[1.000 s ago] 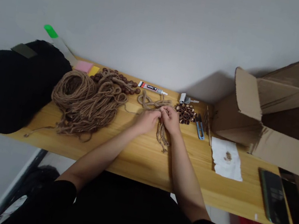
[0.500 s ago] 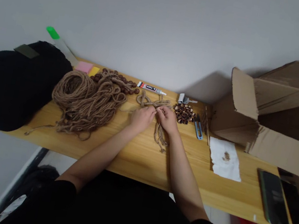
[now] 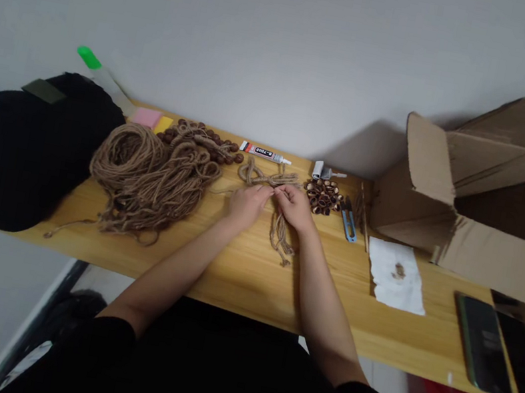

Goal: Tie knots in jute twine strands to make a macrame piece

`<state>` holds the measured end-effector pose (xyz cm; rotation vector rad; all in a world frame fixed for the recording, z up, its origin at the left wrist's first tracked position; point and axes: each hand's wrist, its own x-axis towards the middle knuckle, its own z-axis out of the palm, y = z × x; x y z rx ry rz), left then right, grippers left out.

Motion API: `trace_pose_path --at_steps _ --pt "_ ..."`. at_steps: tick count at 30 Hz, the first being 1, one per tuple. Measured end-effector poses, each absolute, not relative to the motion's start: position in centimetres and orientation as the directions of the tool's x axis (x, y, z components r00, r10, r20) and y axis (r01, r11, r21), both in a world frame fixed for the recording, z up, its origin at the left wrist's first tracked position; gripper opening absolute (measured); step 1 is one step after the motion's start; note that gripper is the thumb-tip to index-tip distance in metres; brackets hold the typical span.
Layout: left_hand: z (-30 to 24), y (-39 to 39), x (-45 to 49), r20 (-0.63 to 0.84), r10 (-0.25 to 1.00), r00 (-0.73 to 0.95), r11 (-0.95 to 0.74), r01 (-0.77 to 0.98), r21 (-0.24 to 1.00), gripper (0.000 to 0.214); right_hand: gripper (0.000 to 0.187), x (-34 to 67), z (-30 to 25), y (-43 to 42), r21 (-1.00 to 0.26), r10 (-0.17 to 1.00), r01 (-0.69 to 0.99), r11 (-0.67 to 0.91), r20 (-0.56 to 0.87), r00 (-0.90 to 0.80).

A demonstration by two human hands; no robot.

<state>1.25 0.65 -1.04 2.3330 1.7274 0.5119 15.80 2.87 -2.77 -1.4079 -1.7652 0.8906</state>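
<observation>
My left hand (image 3: 247, 205) and my right hand (image 3: 294, 206) meet fingertip to fingertip at the middle of the table, both pinched closed on a brown twine cord (image 3: 272, 178). Loops of this cord lie beyond my fingers toward the wall. Its knotted, frayed tails (image 3: 280, 240) hang down onto the wood beside my right wrist. A thin strand runs out to the left of my left hand. The exact spot being pinched is hidden by my fingers. Just right of my right hand sits a pile of brown ring-like shell pieces (image 3: 323, 198).
A large twine heap (image 3: 154, 177) lies left, with brown beads (image 3: 234, 154) behind it. Along the wall rests a glue tube (image 3: 264, 152). To the right are blue thread snips (image 3: 349, 222), a paper sheet (image 3: 385, 289), a phone (image 3: 483, 344) and a cardboard box (image 3: 410, 209). A black bag-like item (image 3: 25, 161) stands far left.
Both hands stay pinched together on the cord in nearly the same place, with only slight finger movement. The whole view has shifted a little.
</observation>
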Motion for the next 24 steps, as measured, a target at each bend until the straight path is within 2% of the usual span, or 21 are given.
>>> trace_pose_path --at_steps 4,9,16,24 --pt "-1.3 0.8 1.2 0.197 0.956 0.219 -0.286 0.847 0.448 0.030 0.047 15.9 -2.6 2.8 -0.896 0.980 0.417 0.155 0.087 -0.177" --pt "-1.7 0.9 1.1 0.220 0.957 0.191 -0.281 0.808 0.518 0.029 0.052 16.0 -2.6 2.9 -0.910 0.981 0.389 0.143 0.078 -0.179" --pt "-1.7 1.0 1.1 0.231 0.950 0.212 -0.306 0.787 0.536 0.027 0.040 16.2 -2.9 2.9 -0.939 0.974 0.327 0.107 0.033 -0.225" --pt "-1.8 1.1 0.3 0.216 0.924 0.315 -0.381 0.721 0.579 0.024 0.030 16.6 -1.5 2.8 -0.913 0.946 0.383 0.138 0.006 -0.325"
